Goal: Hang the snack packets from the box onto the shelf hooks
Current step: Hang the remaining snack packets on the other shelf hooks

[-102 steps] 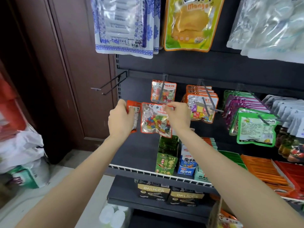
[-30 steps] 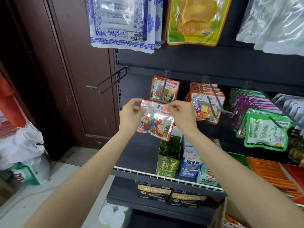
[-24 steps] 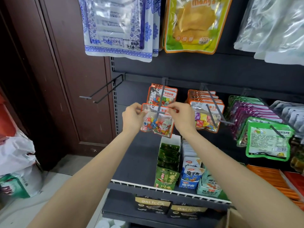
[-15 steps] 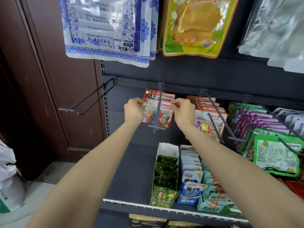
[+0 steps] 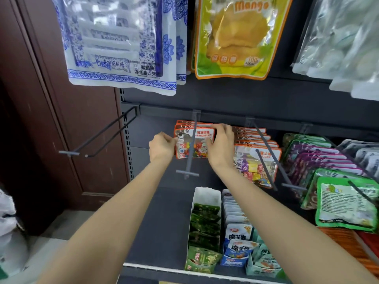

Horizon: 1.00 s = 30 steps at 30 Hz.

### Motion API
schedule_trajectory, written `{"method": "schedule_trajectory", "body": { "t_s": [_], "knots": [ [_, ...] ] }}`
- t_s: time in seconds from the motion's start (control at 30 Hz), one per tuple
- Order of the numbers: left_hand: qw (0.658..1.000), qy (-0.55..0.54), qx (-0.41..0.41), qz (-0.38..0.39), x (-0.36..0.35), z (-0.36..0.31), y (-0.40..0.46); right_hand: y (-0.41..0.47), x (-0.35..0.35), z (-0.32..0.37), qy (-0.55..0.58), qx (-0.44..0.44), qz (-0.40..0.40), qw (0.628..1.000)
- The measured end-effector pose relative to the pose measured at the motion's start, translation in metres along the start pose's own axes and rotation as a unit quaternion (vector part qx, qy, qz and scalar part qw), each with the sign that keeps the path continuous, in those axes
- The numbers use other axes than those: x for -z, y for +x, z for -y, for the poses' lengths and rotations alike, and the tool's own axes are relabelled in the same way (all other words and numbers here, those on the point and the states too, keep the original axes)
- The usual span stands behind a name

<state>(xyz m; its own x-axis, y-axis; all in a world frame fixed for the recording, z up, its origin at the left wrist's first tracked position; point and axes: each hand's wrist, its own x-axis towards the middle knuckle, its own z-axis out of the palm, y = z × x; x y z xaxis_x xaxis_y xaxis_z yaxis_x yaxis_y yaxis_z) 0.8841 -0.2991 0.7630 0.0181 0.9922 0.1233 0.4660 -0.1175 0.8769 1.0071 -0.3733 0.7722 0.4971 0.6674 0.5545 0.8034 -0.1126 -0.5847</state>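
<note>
A dark shelf unit fills most of the view, with a brown wooden door to its left. High on the unit hang large bags: blue-and-white patterned packs, a yellow mango pouch and pale translucent bags at the right. The flat shelf below carries a white carton of green packets, and just beside it rows of blue-and-white sachets. At the right of the hook row hangs a green-edged packet, with purple-edged packets behind it. Left of those, a stack of orange-edged candy packets hangs on its own hook, close beside the right forearm. A bare double-wire hook juts out at the far left, well apart from the hands. The middle hook runs forward across the front of the snack packet, a clear, orange-edged pack of coloured beans that sits on this hook at the front of a few like packets. The left hand pinches the packet's left edge with curled fingers. The right hand grips its right side, fingers over the top corner and thumb on the face.
</note>
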Motion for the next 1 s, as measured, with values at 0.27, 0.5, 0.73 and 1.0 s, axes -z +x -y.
{"method": "schedule_trajectory", "body": {
  "t_s": [0.27,0.5,0.73,1.0],
  "knots": [
    [0.986,-0.144,-0.061,0.060,0.001,0.009,-0.112,-0.093,0.065,-0.023,0.057,0.018,0.127,0.990],
    [0.970,-0.067,-0.057,0.226,-0.046,0.056,-0.263,-0.232,0.152,-0.102,-0.002,-0.072,0.260,0.963],
    [0.924,0.085,-0.107,0.358,-0.117,0.076,-0.406,-0.348,0.223,-0.223,-0.100,-0.204,0.312,0.923],
    [0.836,0.254,-0.143,0.465,-0.195,0.111,-0.465,-0.400,0.256,-0.310,-0.121,-0.282,0.373,0.876]
  ]
}}
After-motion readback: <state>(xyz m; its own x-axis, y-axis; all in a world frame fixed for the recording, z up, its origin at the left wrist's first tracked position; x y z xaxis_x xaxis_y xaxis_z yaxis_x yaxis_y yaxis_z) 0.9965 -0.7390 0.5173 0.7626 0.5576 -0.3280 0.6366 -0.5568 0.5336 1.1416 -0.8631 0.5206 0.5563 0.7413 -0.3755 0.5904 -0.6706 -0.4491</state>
